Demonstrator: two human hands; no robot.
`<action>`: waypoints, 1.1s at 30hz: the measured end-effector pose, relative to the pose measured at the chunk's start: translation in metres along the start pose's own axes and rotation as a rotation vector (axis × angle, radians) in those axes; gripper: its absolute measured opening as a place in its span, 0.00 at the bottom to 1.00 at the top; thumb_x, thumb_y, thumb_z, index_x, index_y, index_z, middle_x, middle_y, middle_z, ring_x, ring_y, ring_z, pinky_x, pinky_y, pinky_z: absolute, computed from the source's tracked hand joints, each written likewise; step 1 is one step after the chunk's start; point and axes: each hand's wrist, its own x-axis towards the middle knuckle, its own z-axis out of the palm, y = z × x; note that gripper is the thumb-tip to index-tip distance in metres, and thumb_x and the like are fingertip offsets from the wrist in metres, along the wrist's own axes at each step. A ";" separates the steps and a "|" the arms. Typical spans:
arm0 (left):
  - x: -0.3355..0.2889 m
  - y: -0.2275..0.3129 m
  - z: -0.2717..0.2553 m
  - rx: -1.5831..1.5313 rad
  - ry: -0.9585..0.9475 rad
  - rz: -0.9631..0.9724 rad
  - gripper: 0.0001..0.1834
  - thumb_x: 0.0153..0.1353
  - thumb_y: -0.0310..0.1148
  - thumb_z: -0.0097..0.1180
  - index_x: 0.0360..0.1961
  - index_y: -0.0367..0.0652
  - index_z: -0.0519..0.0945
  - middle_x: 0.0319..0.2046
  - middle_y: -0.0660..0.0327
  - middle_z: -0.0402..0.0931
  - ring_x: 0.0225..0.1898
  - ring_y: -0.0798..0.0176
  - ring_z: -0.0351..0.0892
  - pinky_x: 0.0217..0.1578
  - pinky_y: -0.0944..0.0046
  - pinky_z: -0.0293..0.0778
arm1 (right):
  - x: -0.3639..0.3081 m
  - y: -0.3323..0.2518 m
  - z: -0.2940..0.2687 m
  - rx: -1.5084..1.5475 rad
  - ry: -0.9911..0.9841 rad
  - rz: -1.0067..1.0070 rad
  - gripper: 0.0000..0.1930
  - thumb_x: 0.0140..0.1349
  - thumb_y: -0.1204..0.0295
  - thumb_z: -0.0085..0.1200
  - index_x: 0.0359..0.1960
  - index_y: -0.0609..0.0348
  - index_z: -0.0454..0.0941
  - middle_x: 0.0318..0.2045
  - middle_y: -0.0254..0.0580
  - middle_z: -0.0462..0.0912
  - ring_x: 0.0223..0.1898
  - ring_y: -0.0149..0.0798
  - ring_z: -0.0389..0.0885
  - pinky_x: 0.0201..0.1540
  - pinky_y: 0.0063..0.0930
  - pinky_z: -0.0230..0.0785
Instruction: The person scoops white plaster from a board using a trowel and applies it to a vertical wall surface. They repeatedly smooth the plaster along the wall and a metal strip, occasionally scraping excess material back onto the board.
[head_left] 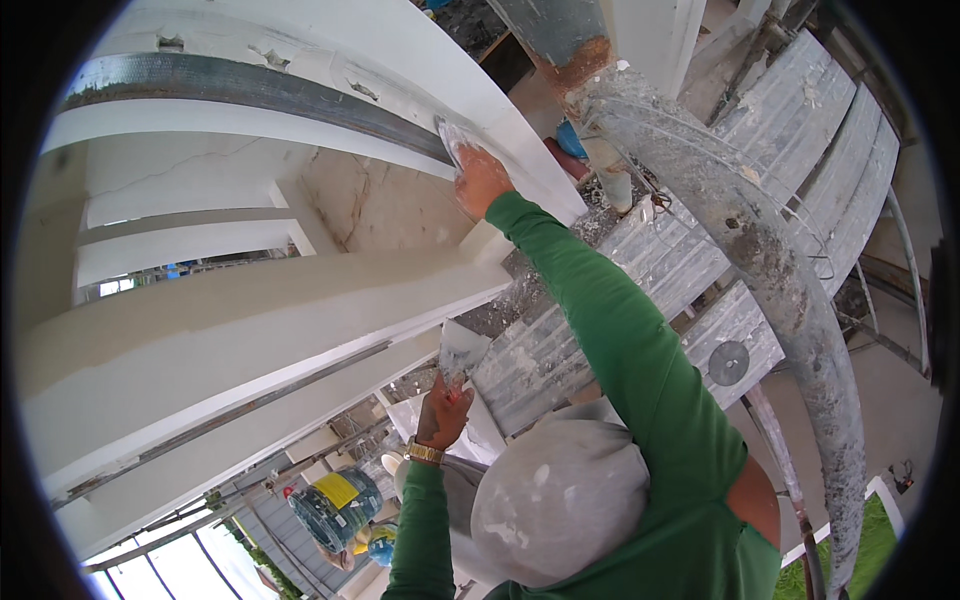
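Note:
My right hand (pixel 484 180), at the end of an outstretched green sleeve, is closed around a putty knife (pixel 457 137) smeared with white filler. Its blade lies against the white wall beam (pixel 420 75), right by the end of a long grey metal strip (pixel 250 85). Lower down, my left hand (pixel 443 412), with a gold watch at the wrist, grips a wide filling knife (pixel 462 348). White paste coats that blade, which is held up away from the wall. Both handles are mostly hidden by my fingers.
Spattered metal scaffold planks (pixel 620 270) lie below and to the right. A thick, plaster-crusted pipe (pixel 770 250) curves down close to my right arm. My grey-clad knee (pixel 560 500) is bent beneath me. A dark bucket with a yellow label (pixel 338 505) stands at lower left.

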 end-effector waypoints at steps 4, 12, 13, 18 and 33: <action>0.000 0.002 0.008 -0.076 -0.015 -0.026 0.19 0.60 0.29 0.56 0.52 0.42 0.68 0.24 0.66 0.72 0.17 0.76 0.69 0.14 0.73 0.67 | -0.009 0.041 -0.031 0.123 0.006 -0.055 0.27 0.53 0.77 0.47 0.59 0.64 0.67 0.42 0.63 0.79 0.49 0.62 0.75 0.55 0.47 0.67; 0.007 0.010 -0.003 -1.163 -0.282 -0.189 0.05 0.64 0.30 0.50 0.41 0.47 0.71 0.23 0.68 0.68 0.14 0.71 0.60 0.19 0.67 0.67 | -0.154 0.013 -0.064 0.915 -0.413 0.157 0.26 0.53 0.79 0.45 0.58 0.68 0.68 0.48 0.56 0.79 0.47 0.45 0.78 0.54 0.32 0.67; 0.004 0.015 -0.005 -1.325 -0.324 -0.225 0.03 0.65 0.30 0.49 0.39 0.48 0.71 0.22 0.68 0.67 0.14 0.71 0.58 0.19 0.67 0.65 | -0.163 -0.003 -0.077 0.898 -0.529 0.186 0.26 0.53 0.79 0.45 0.58 0.67 0.69 0.48 0.58 0.78 0.49 0.48 0.78 0.55 0.35 0.67; -0.002 0.021 -0.016 -1.422 -0.381 -0.142 0.08 0.62 0.26 0.49 0.43 0.45 0.71 0.30 0.70 0.72 0.13 0.72 0.59 0.14 0.70 0.61 | -0.164 -0.009 -0.079 0.314 -0.568 -0.377 0.25 0.54 0.78 0.46 0.58 0.66 0.68 0.39 0.56 0.81 0.37 0.57 0.78 0.46 0.41 0.71; -0.037 0.017 -0.021 -1.358 -0.208 -0.007 0.08 0.65 0.27 0.48 0.44 0.46 0.71 0.31 0.69 0.75 0.11 0.71 0.59 0.15 0.69 0.61 | -0.036 0.062 -0.028 0.179 0.032 0.203 0.22 0.54 0.70 0.52 0.51 0.64 0.75 0.37 0.57 0.82 0.42 0.54 0.81 0.48 0.40 0.73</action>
